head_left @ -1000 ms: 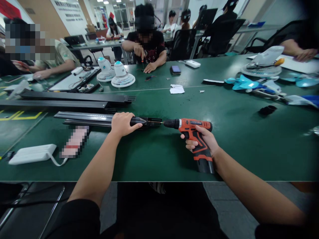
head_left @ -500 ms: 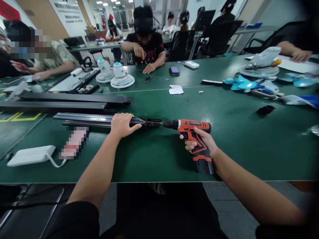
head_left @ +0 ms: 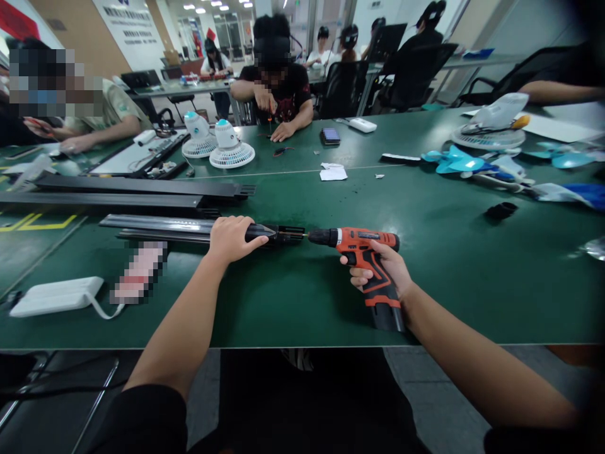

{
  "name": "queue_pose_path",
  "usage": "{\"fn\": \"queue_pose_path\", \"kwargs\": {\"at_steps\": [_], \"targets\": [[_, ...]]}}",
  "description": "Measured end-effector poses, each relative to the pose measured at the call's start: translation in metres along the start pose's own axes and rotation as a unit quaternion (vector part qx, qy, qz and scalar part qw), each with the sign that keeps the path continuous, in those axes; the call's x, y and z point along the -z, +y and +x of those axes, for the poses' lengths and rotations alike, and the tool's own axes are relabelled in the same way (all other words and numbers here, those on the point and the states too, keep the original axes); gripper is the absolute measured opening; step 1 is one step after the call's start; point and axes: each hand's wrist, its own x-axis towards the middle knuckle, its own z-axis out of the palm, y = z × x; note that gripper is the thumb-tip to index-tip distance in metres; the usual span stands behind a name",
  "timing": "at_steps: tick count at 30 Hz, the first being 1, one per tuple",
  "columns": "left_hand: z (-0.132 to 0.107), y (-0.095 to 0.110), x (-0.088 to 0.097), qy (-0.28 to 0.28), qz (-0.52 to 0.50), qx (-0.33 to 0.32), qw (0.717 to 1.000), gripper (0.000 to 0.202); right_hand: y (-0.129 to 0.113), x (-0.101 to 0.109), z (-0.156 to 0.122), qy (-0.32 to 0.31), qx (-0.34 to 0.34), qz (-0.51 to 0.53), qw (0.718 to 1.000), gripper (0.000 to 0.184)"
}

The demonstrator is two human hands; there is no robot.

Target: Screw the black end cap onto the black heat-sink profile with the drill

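Observation:
My left hand (head_left: 232, 237) is closed over a long black metal rail (head_left: 161, 226) that lies flat on the green table (head_left: 293, 296), gripping it near its right end. My right hand (head_left: 380, 270) grips the handle of an orange and black cordless drill (head_left: 363, 243). The drill lies level and points left. Its bit meets the black end piece (head_left: 286, 234) of the rail, just right of my left hand.
More black rails (head_left: 127, 189) lie behind on the left. A white power bank (head_left: 54, 296) with a cable sits near the front left edge. Two small white fans (head_left: 222, 142), paper scraps (head_left: 333, 171), a black cap (head_left: 501, 209) and blue fan parts (head_left: 466, 162) lie further back. People sit around the table.
Almost nothing has moved. Both hands hold the same grip, and the view has shifted slightly.

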Motion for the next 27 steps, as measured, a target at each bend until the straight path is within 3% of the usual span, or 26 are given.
{"fn": "queue_pose_path", "kwargs": {"at_steps": [6,27], "targets": [[-0.0005,0.0007,0.0004,0.002,-0.002,-0.002,1.0,0.069,0.0002,0.0006,0.0008,0.01,-0.002,0.018,1.0,0.046],[-0.0006,0.0002,-0.0002,0.005,0.002,-0.006,1.0,0.06,0.0019,-0.0032,0.0023,0.048,0.005,0.035,0.998,0.045]]}}
